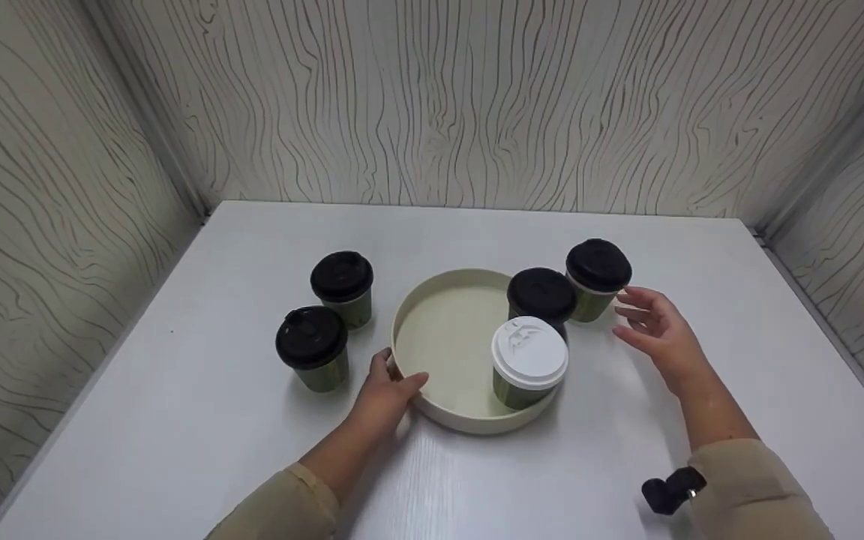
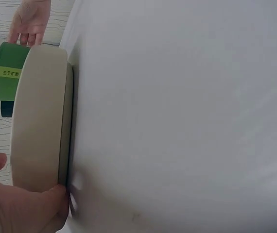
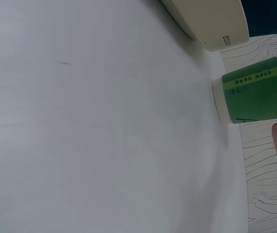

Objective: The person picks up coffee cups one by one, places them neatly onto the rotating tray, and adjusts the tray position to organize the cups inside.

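A round cream tray (image 1: 443,337) rests on the table, its rim pinched at the near left by my left hand (image 1: 385,396), thumb over the wall. In the left wrist view, those fingers reach the tray's lower edge. Inside the tray's right side stand a white-lidded paper cup (image 1: 529,356) and, behind it, a black-lidded cup (image 1: 541,292). Just outside the tray, at the back right, is a green paper cup with a black lid (image 1: 598,266). My right hand (image 1: 661,330) is beside this cup, fingers spread and loosely bent, holding nothing; fingertip contact is unclear.
Left of the tray, two more black-lidded green cups (image 1: 312,337) stand upright, one behind the other. Wood-grain panels (image 1: 439,105) rise behind the white table (image 1: 177,420) and at both sides. A small black clip (image 1: 672,491) sits by the right sleeve.
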Demonstrator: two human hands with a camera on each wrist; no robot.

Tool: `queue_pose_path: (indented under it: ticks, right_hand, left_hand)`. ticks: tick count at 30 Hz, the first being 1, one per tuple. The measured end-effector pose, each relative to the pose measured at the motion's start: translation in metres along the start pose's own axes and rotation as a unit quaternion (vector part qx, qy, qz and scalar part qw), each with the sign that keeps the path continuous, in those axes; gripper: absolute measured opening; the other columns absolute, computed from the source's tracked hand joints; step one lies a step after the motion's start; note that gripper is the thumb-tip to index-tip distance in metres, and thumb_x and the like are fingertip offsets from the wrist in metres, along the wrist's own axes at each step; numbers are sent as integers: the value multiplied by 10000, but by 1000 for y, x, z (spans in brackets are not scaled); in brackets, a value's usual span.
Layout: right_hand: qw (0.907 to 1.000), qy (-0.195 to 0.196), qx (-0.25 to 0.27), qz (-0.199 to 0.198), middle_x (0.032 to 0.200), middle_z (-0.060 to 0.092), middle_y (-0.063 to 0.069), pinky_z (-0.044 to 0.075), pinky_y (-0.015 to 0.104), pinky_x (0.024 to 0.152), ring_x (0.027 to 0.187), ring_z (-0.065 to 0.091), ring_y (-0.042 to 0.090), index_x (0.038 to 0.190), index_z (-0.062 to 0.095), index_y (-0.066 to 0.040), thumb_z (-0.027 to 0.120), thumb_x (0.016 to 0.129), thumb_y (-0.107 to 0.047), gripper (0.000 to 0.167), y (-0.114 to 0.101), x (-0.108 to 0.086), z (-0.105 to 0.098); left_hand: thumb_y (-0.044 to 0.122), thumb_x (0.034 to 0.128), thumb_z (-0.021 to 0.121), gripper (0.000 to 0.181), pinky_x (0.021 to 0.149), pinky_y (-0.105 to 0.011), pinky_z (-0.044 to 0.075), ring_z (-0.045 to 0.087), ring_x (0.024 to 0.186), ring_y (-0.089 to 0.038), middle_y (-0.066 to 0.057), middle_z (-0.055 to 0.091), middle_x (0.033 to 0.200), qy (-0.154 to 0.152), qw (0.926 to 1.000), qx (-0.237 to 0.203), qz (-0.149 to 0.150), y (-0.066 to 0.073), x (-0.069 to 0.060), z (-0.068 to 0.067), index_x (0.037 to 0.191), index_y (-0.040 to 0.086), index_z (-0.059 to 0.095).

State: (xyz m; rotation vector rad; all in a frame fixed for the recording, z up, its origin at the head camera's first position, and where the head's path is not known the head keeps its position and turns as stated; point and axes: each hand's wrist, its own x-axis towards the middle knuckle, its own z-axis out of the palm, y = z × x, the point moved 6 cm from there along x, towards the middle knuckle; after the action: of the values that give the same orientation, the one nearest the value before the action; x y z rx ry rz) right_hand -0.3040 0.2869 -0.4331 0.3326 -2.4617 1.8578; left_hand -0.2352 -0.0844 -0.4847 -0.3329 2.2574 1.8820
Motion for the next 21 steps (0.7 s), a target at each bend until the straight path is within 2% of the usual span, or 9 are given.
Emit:
queue_pose_path:
  ticks: [3, 12, 18, 21]
  right_hand:
    - [10000, 68, 53, 6, 1225, 456, -39, 360, 158, 965, 1140, 464, 110, 1358, 295, -4, 635, 853, -87, 614, 0, -1, -4]
    - [9998, 124, 185, 10, 1245, 441, -36, 374, 127, 933, 1148, 457, 99, 1368, 301, -63, 625, 867, -129, 601, 3, -2, -11]
    - [9989, 130, 441, -36, 1231, 444, -23, 375, 121, 927, 1138, 460, 125, 1325, 352, -119, 608, 866, -57, 529, 2, -4, -14]
    - [9987, 132, 484, -47, 1230, 448, -21, 380, 119, 920, 1137, 460, 129, 1323, 357, -114, 607, 867, -57, 523, 2, -4, -15]
  left_hand:
    - [214, 816, 638, 843, 1083, -414, 221, 228, 1340, -332, -270, 226, 1444, -33, 9999, 73, -106, -1, -5, 2, 1430, -1, 102]
    - [182, 818, 642, 843, 1097, -440, 159, 175, 1356, -339, -255, 223, 1451, 36, 9991, 405, -139, -1, -7, 3, 1439, 3, 101]
    - [185, 850, 601, 797, 1100, -443, 144, 169, 1360, -328, -229, 249, 1452, 35, 9996, 205, -201, -2, -5, -2, 1450, 41, 98]
    - [194, 874, 572, 748, 1087, -437, 198, 218, 1343, -333, -245, 306, 1419, 80, 9996, 173, -197, -2, -1, -5, 1449, 47, 116]
